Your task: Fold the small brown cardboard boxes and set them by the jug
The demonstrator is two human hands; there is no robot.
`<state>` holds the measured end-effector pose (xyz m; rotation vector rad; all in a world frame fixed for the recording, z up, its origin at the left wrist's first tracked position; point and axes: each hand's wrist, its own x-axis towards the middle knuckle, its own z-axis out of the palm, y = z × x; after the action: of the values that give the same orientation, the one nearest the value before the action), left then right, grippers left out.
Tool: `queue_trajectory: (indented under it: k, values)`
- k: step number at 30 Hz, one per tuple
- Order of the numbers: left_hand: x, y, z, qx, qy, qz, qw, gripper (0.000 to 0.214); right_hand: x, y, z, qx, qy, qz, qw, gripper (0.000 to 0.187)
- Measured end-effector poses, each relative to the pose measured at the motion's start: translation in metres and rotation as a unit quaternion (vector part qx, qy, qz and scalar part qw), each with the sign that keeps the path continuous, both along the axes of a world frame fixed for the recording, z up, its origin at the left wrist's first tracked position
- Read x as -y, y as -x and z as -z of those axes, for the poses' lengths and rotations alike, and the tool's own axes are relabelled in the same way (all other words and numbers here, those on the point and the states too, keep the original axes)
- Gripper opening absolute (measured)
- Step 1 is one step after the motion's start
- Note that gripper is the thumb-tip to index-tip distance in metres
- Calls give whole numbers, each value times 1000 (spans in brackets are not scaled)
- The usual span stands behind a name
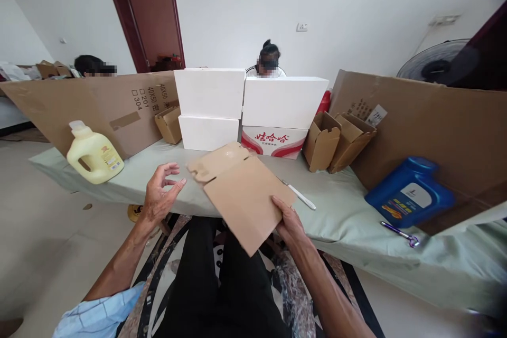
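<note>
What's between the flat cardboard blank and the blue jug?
A white-handled knife on the green cloth, beside the cardboard blank; otherwise bare cloth up to the blue jug. Head view.

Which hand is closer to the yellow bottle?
Left. The left hand hovers open just right of the yellow bottle; the right hand is farther right, holding the flat cardboard.

White walls (237, 5), dark red door frame (119, 10) back left, wall socket (301, 27). Pale tiled floor (39, 232). Long table (344, 211) under pale green cloth. Fan (431, 66) far right. Even light.
</note>
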<state>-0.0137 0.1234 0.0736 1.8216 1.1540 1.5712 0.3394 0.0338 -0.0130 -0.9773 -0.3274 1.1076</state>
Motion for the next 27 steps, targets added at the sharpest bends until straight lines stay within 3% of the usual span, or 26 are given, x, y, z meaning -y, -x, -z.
queue_trajectory:
  k: [3, 6, 10, 12, 15, 17, 19, 20, 22, 23, 25, 27]
  values:
    - [18, -3, -5, -12, -3, -5, 1000, 41, -7, -4, 8, -38, 29, 0, 999, 36]
    - [32, -11, -4, 2, 86, 22, 996, 52, -2, 2, 11, -49, 33, 15, 998, 37]
    - [43, -27, 17, 112, 266, 84, 954, 96, 17, 23, 1, -28, -49, 21, 998, 58]
    - [44, -36, 33, 175, 312, 109, 927, 96, 28, 35, -4, 9, -93, -4, 996, 64]
    - [44, -50, 49, 253, 307, 134, 908, 85, 42, 47, -2, 99, -130, -72, 984, 54]
    - [43, -58, 52, 277, 293, 149, 903, 83, 54, 48, 3, 173, -135, -122, 968, 51]
    - [42, -63, 51, 272, 289, 166, 903, 81, 67, 40, 4, 229, -117, -130, 958, 55]
    - [42, -64, 51, 258, 289, 176, 905, 80, 74, 31, 1, 255, -100, -101, 957, 58]
    - [39, -64, 53, 217, 290, 190, 913, 75, 86, 1, -13, 324, -61, 30, 944, 59]
    - [37, -63, 56, 192, 292, 195, 916, 73, 91, -18, -23, 377, -40, 123, 917, 61]
    - [34, -57, 66, 146, 301, 198, 921, 70, 98, -65, -48, 473, -4, 294, 830, 56]
    - [33, -52, 80, 110, 312, 195, 923, 69, 100, -113, -69, 516, 30, 406, 754, 49]
